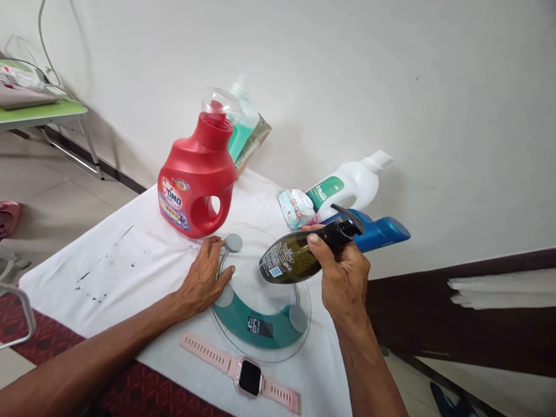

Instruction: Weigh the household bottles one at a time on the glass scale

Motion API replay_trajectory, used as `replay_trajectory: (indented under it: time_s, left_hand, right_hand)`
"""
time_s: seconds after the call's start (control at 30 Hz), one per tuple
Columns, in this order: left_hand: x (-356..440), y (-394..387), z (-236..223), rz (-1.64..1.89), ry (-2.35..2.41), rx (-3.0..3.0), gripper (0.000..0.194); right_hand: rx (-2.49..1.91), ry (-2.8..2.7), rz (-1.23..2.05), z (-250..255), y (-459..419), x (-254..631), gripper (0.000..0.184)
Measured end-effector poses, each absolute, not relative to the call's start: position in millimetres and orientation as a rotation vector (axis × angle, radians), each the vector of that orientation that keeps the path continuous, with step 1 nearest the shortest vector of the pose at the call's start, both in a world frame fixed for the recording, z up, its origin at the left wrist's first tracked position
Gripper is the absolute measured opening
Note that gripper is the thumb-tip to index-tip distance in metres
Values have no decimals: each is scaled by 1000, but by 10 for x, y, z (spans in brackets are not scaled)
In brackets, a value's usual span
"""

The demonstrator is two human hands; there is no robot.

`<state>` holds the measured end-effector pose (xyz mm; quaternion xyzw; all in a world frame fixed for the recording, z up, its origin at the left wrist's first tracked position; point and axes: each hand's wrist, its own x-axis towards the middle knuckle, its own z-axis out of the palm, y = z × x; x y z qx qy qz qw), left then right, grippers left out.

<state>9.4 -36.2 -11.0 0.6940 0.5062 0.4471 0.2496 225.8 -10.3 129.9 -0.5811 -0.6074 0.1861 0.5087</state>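
Observation:
My right hand (345, 278) grips a dark olive pump bottle (289, 260) with a black pump head, tilted on its side. Its rounded base is over the round glass scale (269, 298); I cannot tell whether it touches. My left hand (206, 275) rests at the scale's left edge, fingers apart, near a grey foot pad. A digital readout (259, 327) is lit on the scale's teal band. Just in front of the scale lies a smartwatch (249, 376) with a pink strap. A red detergent jug (197, 179) with a clear cap stands beyond my left hand.
Behind the scale are a white jug (347, 185), a blue bottle (377, 231) and a small patterned packet (297, 207). A green bottle (243, 119) and a brown pouch (256, 139) stand by the wall. A white cloth (99, 289) covers the table; a green table (47, 113) is far left.

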Motion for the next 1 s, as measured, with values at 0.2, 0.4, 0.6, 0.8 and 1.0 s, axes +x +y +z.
replay_trajectory:
  time_s: [0.2, 0.4, 0.6, 0.8, 1.0]
  left_hand:
    - [55, -346, -81, 1154, 1376, 1939, 47]
    - [45, -344, -33, 1117, 1390, 1944, 46]
    - [48, -334, -16, 1094, 1401, 1950, 46]
    - [40, -325, 10, 1067, 1418, 1970, 48]
    - [36, -317, 36, 1029, 1450, 1999, 48]
  right_hand:
    - [-1445, -1441, 450, 1205, -308, 2243, 45]
    - [-1271, -1487, 472, 1018, -419, 2386, 65]
    - [-1454, -1123, 366, 337, -674, 2883, 61]
    - [-1554, -750, 497, -162, -701, 3172, 65]
    - [-1582, -842, 467, -144, -696, 3180, 56]
